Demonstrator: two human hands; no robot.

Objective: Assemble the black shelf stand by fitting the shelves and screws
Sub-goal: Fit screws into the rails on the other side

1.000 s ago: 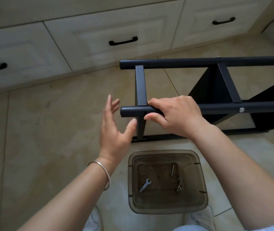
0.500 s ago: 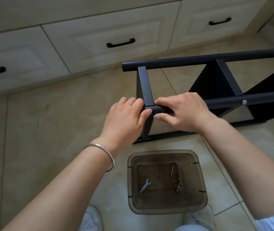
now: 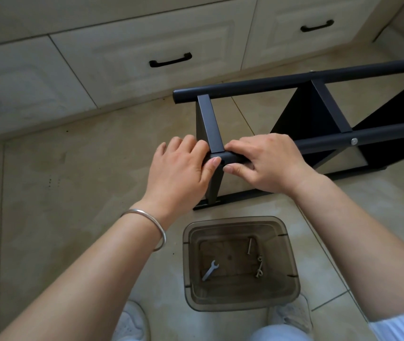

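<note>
Both hands clasp the near tube's free end, either side of an empty screw hole.

The left hand [image 3: 180, 168] curls round the very tip of the near tube [image 3: 324, 142], thumb on its front; the right hand [image 3: 265, 161] grips the tube just beside it, thumb under. Between the thumbs shows a dark hole, apparently unfilled. The black shelf stand [image 3: 306, 114] lies on its side on the tiled floor [image 3: 73, 173], long axis running right and away from the hands; a fitted screw [image 3: 354, 141] sits further along the tube. Loose screws [image 3: 250, 246] and a spanner [image 3: 210, 270] wait in the brown bin [image 3: 292, 274] directly below, nearer the right hand by my judgement.
</note>
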